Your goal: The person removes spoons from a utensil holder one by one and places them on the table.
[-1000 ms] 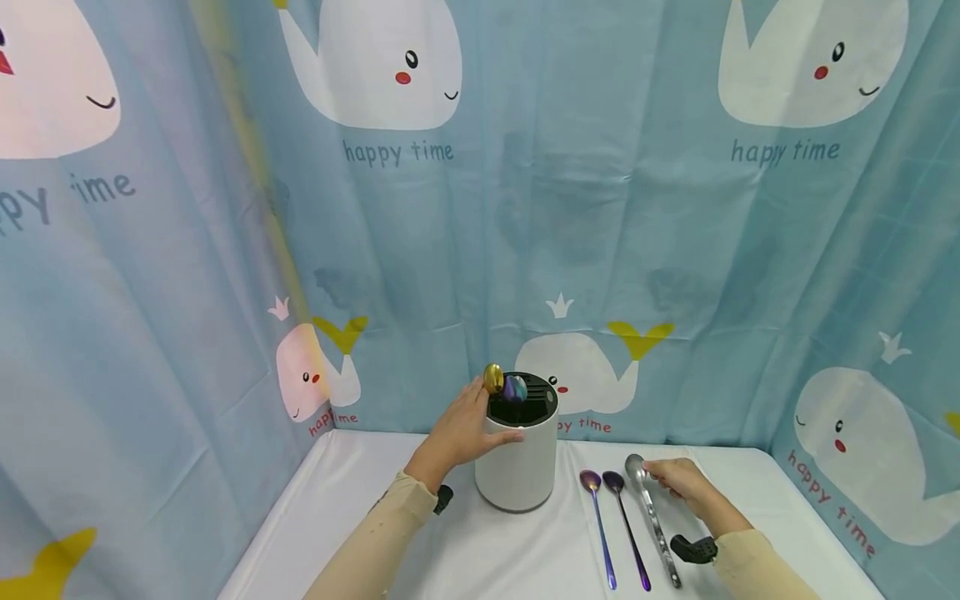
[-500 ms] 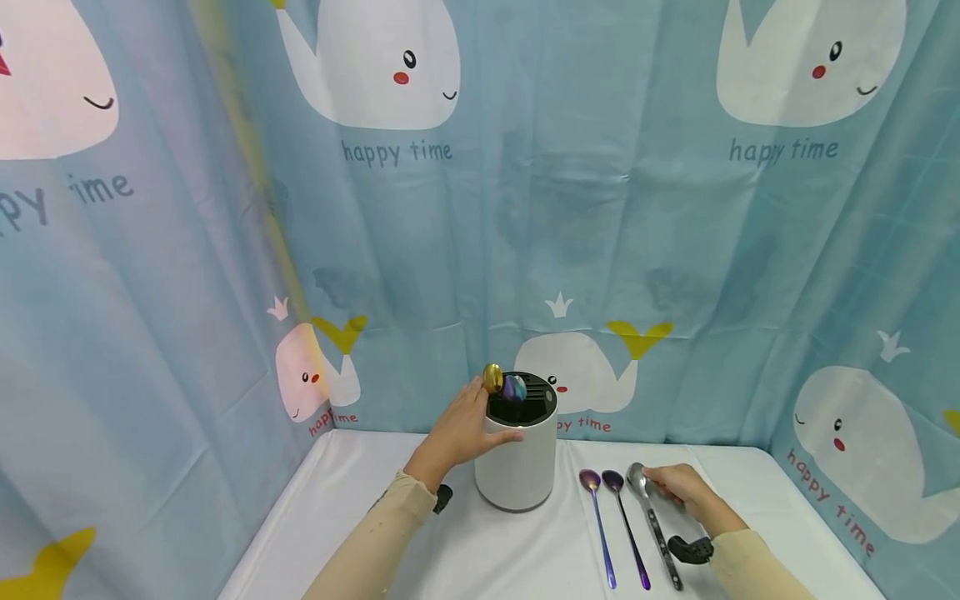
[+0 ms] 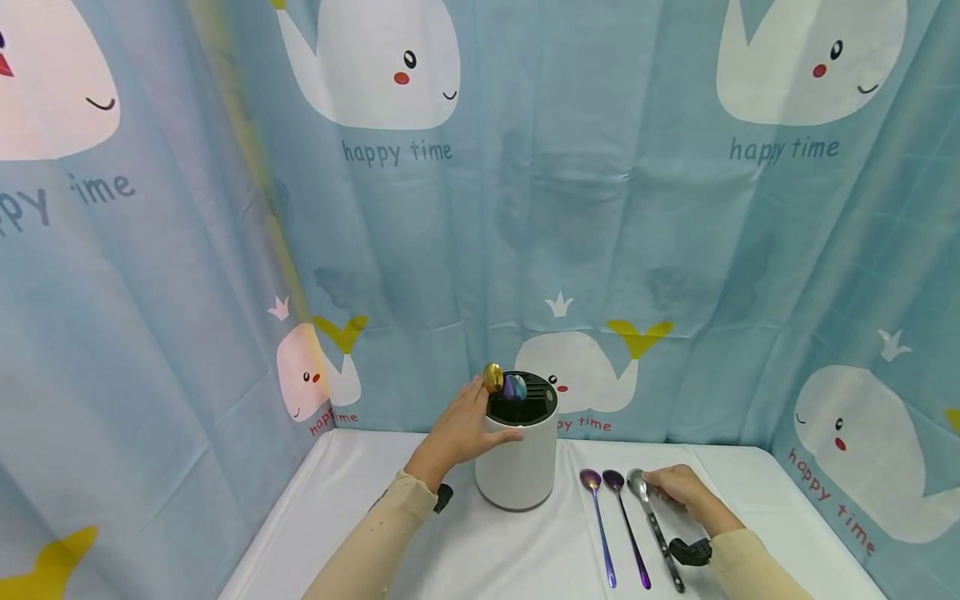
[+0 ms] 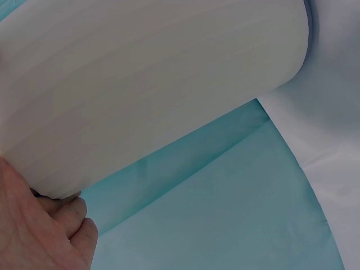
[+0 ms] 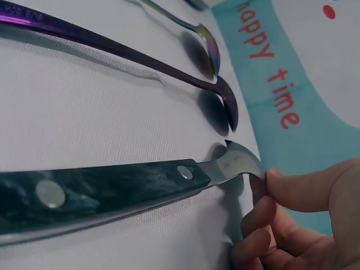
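Note:
My left hand (image 3: pixel 459 425) holds the upper side of a white cylindrical utensil holder (image 3: pixel 516 475) with a black top, thumb across the front. In the left wrist view its fingers (image 4: pixel 70 216) curl behind the holder's pale wall (image 4: pixel 169 73). A gold spoon (image 3: pixel 492 378) and a purple-blue spoon (image 3: pixel 514 388) stick up from the holder; their handles are hidden inside. To the right, my right hand (image 3: pixel 684 487) pinches the bowl end of a spoon (image 5: pixel 101 194) with a dark, riveted handle. That handle points toward me, close over the white cloth.
Two iridescent purple long-handled spoons, the left one (image 3: pixel 600 521) and the darker one (image 3: pixel 628 525), lie side by side between the holder and my right hand. Beyond the white-covered table (image 3: pixel 450 550) hangs a blue curtain (image 3: pixel 555 233) with whale prints.
The spoon in my right hand has come slightly down toward me and turned a little, its handle now showing darker. My left hand and the holder have stayed in place.

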Tool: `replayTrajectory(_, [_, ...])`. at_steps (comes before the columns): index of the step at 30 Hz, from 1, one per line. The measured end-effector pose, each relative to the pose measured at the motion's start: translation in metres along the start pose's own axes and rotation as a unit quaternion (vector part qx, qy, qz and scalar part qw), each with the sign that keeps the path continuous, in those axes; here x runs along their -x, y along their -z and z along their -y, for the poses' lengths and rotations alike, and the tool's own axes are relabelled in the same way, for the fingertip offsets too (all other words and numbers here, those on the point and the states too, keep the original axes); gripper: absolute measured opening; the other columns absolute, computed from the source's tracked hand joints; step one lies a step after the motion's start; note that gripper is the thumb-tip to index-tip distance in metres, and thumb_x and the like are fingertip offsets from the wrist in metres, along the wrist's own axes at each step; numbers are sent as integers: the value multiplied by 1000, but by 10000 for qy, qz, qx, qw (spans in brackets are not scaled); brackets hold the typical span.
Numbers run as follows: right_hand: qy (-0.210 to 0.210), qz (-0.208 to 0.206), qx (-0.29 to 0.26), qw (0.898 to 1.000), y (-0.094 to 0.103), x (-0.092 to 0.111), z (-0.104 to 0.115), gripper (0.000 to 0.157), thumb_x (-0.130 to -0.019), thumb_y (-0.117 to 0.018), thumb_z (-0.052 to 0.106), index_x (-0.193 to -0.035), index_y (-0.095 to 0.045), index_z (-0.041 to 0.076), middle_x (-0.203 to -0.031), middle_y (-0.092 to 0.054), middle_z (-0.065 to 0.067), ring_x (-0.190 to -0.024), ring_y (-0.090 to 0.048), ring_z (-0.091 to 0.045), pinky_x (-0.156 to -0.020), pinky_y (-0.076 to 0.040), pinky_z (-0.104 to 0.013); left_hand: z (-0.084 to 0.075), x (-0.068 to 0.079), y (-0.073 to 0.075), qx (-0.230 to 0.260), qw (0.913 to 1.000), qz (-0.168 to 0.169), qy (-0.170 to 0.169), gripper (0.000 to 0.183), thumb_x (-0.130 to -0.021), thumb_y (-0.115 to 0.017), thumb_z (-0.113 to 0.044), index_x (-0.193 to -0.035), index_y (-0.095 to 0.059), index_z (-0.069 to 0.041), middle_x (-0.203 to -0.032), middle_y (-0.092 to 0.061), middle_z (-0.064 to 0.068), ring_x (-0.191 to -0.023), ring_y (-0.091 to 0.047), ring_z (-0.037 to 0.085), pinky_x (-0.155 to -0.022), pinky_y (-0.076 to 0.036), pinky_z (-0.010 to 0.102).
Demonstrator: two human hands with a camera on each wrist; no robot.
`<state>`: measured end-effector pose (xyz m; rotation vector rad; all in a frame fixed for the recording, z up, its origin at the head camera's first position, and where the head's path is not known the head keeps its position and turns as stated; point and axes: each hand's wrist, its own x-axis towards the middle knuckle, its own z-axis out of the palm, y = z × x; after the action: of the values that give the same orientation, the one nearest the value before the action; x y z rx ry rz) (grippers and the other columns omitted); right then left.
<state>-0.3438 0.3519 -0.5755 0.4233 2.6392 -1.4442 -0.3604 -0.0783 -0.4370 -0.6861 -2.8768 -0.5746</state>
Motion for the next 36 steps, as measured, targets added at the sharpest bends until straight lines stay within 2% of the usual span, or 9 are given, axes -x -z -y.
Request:
replayTrajectory(14, [127, 18, 248, 9996, 2, -2, -6, 33, -97, -72, 26, -70, -69, 6, -67, -58, -2, -62, -48, -15, -58, -39, -28, -1, 1, -2, 26, 10000, 3, -18, 125, -90, -59, -86, -172, -15, -2, -178, -17, 18, -165, -16, 34, -133, -21, 51])
replayTrajectory(20, [142, -120, 295, 9994, 1, -4, -9, 34, -96, -73, 26, -69, -69, 7, -66, -58, -2, -62, -49, -15, -58, -40, -28, -2, 2, 0, 83, 10000, 17, 40, 125, -90, -60, -85, -172, -15, -3, -178, -17, 17, -165, -16, 34, -133, -22, 51])
replayTrajectory(25, [338, -335, 334, 9983, 3, 0, -4, 37, -99, -70, 28, -69, -68, 5, -70, -59, -4, -66, -51, -18, -59, -42, -30, -3, 1, 2, 93, 9999, 4, 58, 125, -89, -61, -85, -172, -16, -4, -179, -17, 16, -165, -16, 34, -132, -22, 52])
replayTrajectory(28, [598, -598, 335, 9959, 5, 2, 2, 36, -99, -69, 27, -79, -71, -3, -77, -64, -9, -74, -56, -22, -63, -45, -31, -3, 2, 3, 94, 9999, -2, 55, 124, -89, -62, -85, -172, -16, -4, -178, -17, 17, -165, -16, 34, -132, -22, 52])
replayTrajectory(31, [847, -850, 305, 9923, 4, 2, 8, 35, -101, -69, 24, -95, -74, -10, -86, -71, -12, -83, -63, -26, -67, -49, -32, -2, 2, 3, 88, 10000, -6, 38, 124, -89, -62, -85, -172, -17, -4, -178, -18, 17, -165, -17, 35, -132, -22, 52])
replayTrajectory(36, [1214, -1089, 177, 9864, -3, 1, 20, 34, -103, -69, 21, -107, -75, -13, -95, -76, -17, -90, -69, -29, -74, -55, -35, -1, 0, 1, 49, 10000, -44, 17, 125, -89, -60, -87, -172, -16, -4, -178, -18, 16, -165, -17, 34, -132, -22, 52])
